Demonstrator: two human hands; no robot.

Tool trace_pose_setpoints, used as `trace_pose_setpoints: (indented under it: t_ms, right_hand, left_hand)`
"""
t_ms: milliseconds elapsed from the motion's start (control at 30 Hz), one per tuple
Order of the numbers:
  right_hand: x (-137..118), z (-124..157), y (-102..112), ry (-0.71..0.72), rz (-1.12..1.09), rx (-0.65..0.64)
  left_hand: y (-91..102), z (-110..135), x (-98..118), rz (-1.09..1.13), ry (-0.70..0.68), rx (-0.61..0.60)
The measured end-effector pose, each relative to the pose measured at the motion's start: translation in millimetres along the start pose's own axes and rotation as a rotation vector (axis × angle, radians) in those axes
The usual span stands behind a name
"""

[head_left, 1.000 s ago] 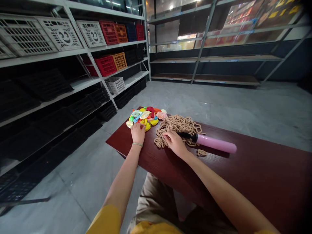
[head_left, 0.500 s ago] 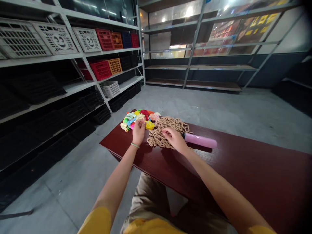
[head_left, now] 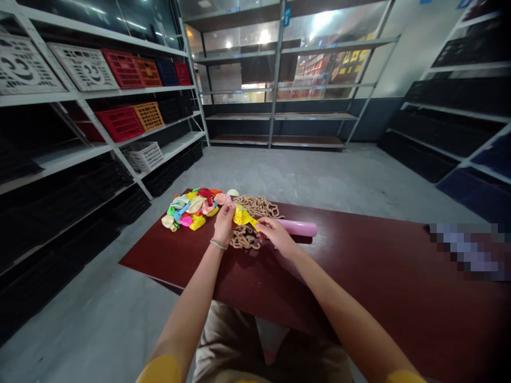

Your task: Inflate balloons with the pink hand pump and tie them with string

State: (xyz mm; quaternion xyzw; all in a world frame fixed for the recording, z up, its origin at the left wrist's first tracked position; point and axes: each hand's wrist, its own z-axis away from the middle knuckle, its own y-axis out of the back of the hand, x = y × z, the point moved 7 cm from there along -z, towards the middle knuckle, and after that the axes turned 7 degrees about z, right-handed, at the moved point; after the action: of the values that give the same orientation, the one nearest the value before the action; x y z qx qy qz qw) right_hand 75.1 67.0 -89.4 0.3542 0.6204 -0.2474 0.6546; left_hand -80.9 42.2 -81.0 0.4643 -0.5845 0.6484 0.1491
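Between my two hands is a limp yellow balloon (head_left: 244, 216), held above a heap of tan twine-like chain links (head_left: 257, 206). My left hand (head_left: 224, 223) pinches its left side. The fingers of my right hand (head_left: 274, 234) are closed on its narrow end at the right. A pile of uninflated balloons (head_left: 191, 206) in many colours lies left of the chain. Just beyond my right hand, a pink cylinder (head_left: 299, 227), seemingly a balloon pump, lies on the dark red table (head_left: 359, 266); its left end is hidden behind the hand.
Shelving with red, orange and white crates (head_left: 120, 121) stands at the left. A metal rack (head_left: 275, 117) is across the grey floor. At the table's right lies a pixelated, unrecognisable object (head_left: 465, 250). More dark shelves (head_left: 451, 111) stand at the far right.
The yellow balloon is now lifted and stretched between both hands; my right hand has come over to its narrow end. The view has turned to the right.
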Motion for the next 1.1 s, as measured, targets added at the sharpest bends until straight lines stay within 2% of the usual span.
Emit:
trace_pose_setpoints:
  t_ms: [100,167,233,300,333,400,533,600,700,800,1000,1100]
  right_hand:
    - [0.7,0.7,6.4,-0.006,-0.004,0.051]
    - [-0.9,1.3,10.6,-0.011,0.011,0.077]
    - [-5.2,-0.3,17.3,-0.007,0.105,0.108]
    - [-15.3,-5.8,25.7,0.032,0.306,0.136]
    - [-23.1,-10.1,29.5,0.070,0.427,0.146]
    - [-42.2,-20.0,34.1,0.160,0.632,0.147]
    - [-81.0,-35.1,29.0,0.265,0.782,0.068]
    - [-96.7,-35.5,22.0,0.290,0.851,0.040]
    - [-107.7,-29.6,13.6,0.290,0.906,0.042]
    - [-103.9,-22.9,7.4,0.291,0.903,0.041]
    - [-85.2,-14.2,-3.2,0.387,0.856,-0.027]
    - [-68.0,-8.8,13.9,0.318,0.895,0.007]
  left_hand:
    - [17.2,-0.6,-2.7,-0.146,-0.019,0.073]
    - [24.3,0.6,6.2,-0.324,-0.119,0.110]
    - [26.8,3.4,18.7,-0.482,-0.240,0.154]
    - [27.0,5.8,23.2,-0.539,-0.240,0.174]
    - [25.6,6.4,20.2,-0.521,-0.177,0.150]
    - [17.2,9.5,3.2,-0.426,0.060,0.013]
    - [-9.3,32.8,-38.8,-0.199,0.577,-0.323]
    - [-17.0,37.4,-47.2,-0.061,0.661,-0.360]
    - [-17.3,25.4,-40.0,0.163,0.519,-0.240]
    - [-10.9,15.7,-24.8,0.307,0.353,-0.112]
    - [-4.9,15.3,-12.9,0.299,0.270,-0.082]
    - [7.2,11.2,-12.2,0.293,0.221,0.027]
